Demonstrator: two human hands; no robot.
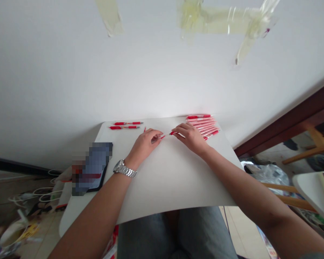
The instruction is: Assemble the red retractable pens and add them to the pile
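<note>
My left hand (148,141), with a metal watch (124,168) on its wrist, is closed in a pinch over the white table. Its fingers hold a thin pen refill (163,136) with a red section. My right hand (190,136) is closed around a red pen part (173,133), whose dark tip points at the refill. The two pieces nearly meet; whether they touch I cannot tell. A small red piece (144,129) shows just behind my left hand, partly hidden. Right behind my right hand lies a row of several red pens (202,124), partly covered by it.
Two red pens (126,127) lie side by side at the table's back left. A phone (99,180), partly blurred out, rests at the left edge. The white table (162,187) stands against a wall (151,72) with tape on it. A wooden chair (307,144) is at right.
</note>
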